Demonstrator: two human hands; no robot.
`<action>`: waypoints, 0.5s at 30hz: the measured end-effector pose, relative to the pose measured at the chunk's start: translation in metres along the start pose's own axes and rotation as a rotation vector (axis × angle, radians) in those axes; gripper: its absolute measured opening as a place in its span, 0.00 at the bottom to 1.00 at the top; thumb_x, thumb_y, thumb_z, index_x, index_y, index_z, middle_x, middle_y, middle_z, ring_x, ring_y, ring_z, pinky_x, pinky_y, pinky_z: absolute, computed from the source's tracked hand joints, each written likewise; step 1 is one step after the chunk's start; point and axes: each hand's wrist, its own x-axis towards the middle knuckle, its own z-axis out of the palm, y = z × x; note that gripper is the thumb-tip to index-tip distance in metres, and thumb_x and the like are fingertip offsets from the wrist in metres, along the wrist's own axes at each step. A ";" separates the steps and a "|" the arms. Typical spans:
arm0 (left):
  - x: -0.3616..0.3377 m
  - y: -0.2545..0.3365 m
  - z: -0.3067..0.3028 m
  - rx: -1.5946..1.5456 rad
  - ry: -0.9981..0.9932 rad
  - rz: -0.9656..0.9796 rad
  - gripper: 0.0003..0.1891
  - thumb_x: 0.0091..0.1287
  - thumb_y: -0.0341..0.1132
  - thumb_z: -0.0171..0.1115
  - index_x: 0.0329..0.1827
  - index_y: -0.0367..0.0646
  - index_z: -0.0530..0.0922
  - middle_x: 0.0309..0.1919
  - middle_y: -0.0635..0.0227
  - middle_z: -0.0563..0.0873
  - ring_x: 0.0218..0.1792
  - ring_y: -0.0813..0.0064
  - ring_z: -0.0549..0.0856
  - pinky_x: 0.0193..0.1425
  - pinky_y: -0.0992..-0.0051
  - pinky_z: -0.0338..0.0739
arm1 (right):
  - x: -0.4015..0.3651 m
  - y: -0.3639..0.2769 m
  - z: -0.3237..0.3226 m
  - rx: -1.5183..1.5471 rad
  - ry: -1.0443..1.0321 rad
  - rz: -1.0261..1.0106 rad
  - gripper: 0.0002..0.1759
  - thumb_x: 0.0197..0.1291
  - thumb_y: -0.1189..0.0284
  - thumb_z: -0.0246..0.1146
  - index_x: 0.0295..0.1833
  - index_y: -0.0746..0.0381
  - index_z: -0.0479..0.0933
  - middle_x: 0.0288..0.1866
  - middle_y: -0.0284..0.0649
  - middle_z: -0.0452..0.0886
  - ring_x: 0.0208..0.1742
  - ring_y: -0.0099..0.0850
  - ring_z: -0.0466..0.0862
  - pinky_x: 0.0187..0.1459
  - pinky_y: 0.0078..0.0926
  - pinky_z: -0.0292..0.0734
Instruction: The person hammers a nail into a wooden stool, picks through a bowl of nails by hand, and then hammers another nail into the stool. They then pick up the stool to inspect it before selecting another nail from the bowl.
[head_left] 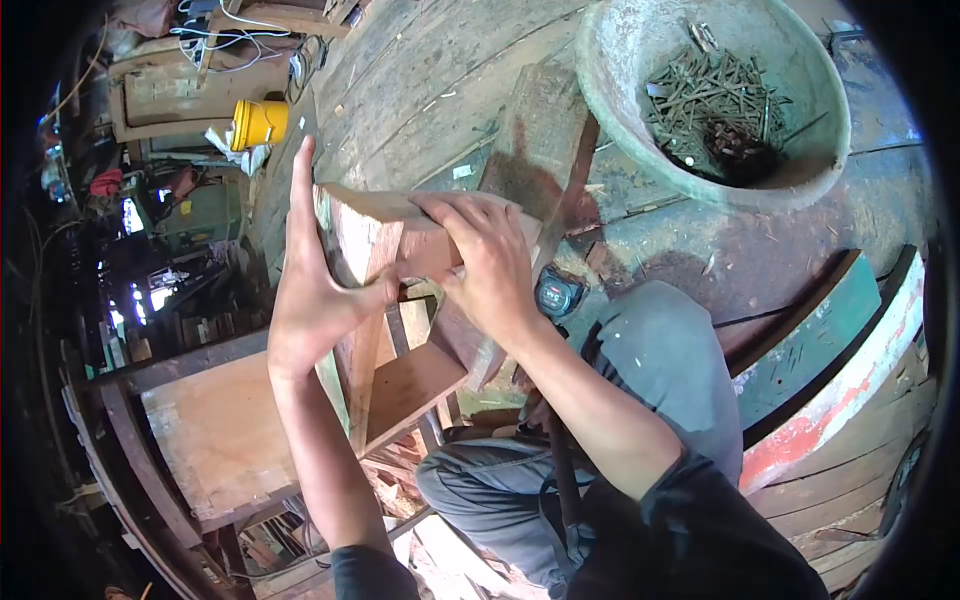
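A wooden frame of joined boards stands in front of me, with a thick wooden rail (428, 248) at its top and a slanting leg (362, 385) below. My left hand (318, 300) lies against the frame's left corner, its fingers stretched out along the side and its thumb on the near face. Wrapped over the rail is my right hand (487, 262), fingers on top and thumb on the near face. Below the rail, a reddish-brown board (415, 385) joins the leg. Part of the corner is hidden behind my left hand.
A large worn bowl (625, 150) of nails stands at the upper right. A tape measure (558, 293) lies by my knee. Curved green (810, 325) and red-white boards (850, 400) are at the right. A yellow bucket (260, 124) stands farther back, and a plywood panel (220, 430) is lower left.
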 end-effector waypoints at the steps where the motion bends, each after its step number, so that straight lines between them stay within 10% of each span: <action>1: 0.001 -0.002 0.000 -0.005 0.004 -0.005 0.67 0.45 0.25 0.77 0.87 0.39 0.39 0.86 0.54 0.49 0.84 0.62 0.51 0.86 0.64 0.45 | 0.000 0.000 0.000 -0.028 -0.002 -0.009 0.41 0.40 0.80 0.77 0.67 0.52 0.78 0.62 0.36 0.81 0.66 0.44 0.77 0.68 0.52 0.67; 12: -0.003 -0.015 -0.003 0.115 0.033 -0.113 0.63 0.51 0.40 0.79 0.87 0.49 0.45 0.82 0.46 0.59 0.83 0.48 0.57 0.84 0.56 0.55 | 0.003 0.001 -0.002 -0.115 0.017 -0.113 0.38 0.48 0.72 0.80 0.67 0.62 0.76 0.60 0.47 0.83 0.62 0.47 0.83 0.61 0.41 0.79; 15: 0.000 -0.025 -0.009 0.122 -0.028 0.065 0.72 0.50 0.59 0.82 0.86 0.40 0.37 0.83 0.40 0.50 0.84 0.50 0.52 0.87 0.64 0.49 | 0.003 0.002 0.001 -0.138 0.057 -0.133 0.38 0.46 0.75 0.80 0.66 0.55 0.77 0.60 0.39 0.84 0.60 0.47 0.82 0.60 0.44 0.80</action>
